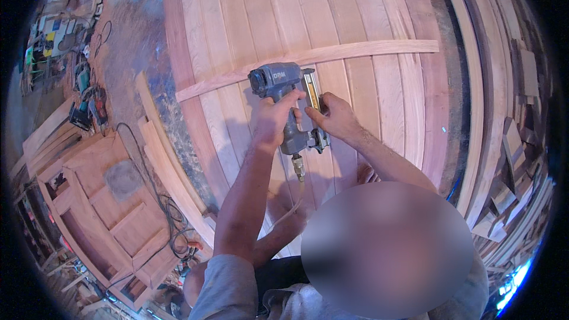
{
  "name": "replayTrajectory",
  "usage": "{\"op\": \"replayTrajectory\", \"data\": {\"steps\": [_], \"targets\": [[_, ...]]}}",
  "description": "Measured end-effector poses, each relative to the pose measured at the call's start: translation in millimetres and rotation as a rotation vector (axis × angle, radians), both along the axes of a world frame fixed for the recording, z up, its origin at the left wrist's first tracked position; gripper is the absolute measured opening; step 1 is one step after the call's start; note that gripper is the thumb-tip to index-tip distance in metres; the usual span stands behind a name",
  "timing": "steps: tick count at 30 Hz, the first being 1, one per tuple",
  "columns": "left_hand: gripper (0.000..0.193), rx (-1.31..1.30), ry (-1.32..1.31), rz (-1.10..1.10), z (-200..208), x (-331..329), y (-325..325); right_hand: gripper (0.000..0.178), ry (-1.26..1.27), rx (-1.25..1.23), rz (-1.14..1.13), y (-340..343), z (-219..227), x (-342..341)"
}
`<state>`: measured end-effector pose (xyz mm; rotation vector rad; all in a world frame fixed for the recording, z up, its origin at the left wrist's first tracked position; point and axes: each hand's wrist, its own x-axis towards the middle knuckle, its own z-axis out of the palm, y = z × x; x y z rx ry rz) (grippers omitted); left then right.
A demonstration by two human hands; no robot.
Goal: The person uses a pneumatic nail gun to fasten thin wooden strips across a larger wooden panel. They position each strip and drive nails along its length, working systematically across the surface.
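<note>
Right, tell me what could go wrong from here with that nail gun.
Pinched or struck fingers: the right hand is on the magazine while the left hand grips the nail gun and a hose is coupled to it. If there is pressure, a slip might fire it.

Marred wood: the gun is held low over the boards, so a knock could dent them.

Shifting: the cross strip could move if bumped; I can't tell whether it's fastened.

Downward head-worn fisheye view, close above the nail gun point(280, 79)
</note>
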<state>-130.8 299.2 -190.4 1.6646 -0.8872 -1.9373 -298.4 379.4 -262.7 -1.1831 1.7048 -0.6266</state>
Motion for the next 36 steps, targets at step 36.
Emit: {"op": "replayTrajectory", "data": {"steps": [36], "targets": [[0.022,-0.051,0.019,-0.015,1.7,-52.5,17.2,0.049,-0.007,-0.039,-0.037,20.3,2.7,-47.9]]}}
